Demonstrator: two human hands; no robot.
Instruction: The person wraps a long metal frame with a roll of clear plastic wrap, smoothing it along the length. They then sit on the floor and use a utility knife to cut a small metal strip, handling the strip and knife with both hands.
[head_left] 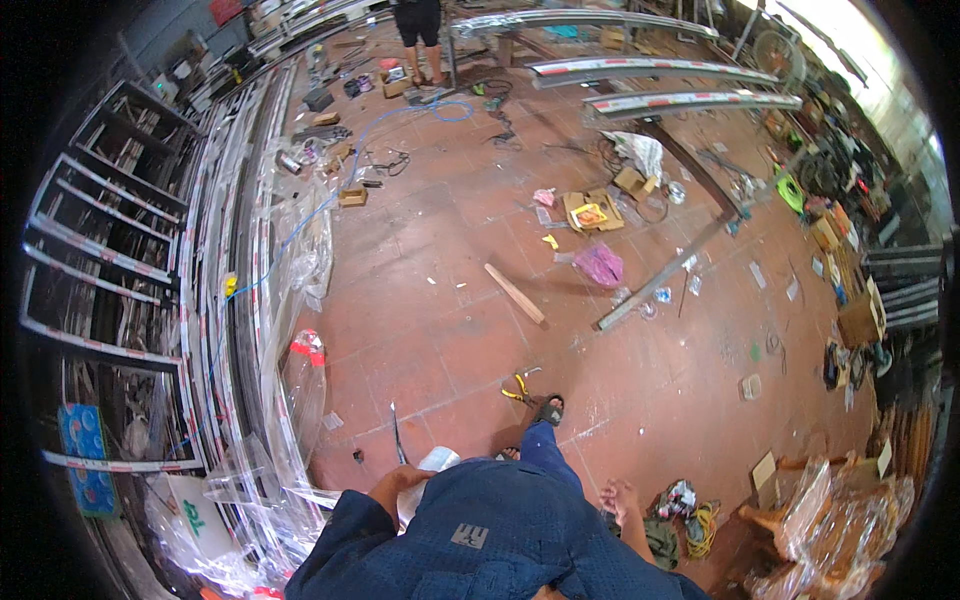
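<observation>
My left hand (402, 480) is at the left of my body, its fingers curled against a white rounded thing (440, 459), perhaps a roll, which my shirt partly hides. Just beyond these fingers a thin dark blade-like strip (398, 437) points away from me; whether the hand touches it I cannot tell. At the right of my body, my right hand (621, 498) hangs with loosely bent, parted fingers and nothing in it. Yellow-handled pliers (518, 389) lie on the tiled floor beside my sandalled foot (549, 410).
Long metal profiles (222, 300) and frames line the left side, with clear plastic film (310, 265) along them. Ahead lie a wooden strip (516, 295), a metal bar (665, 274) and a pink bag (599, 265). A blue hose (375, 125) crosses the floor. Another person (418, 35) stands far off.
</observation>
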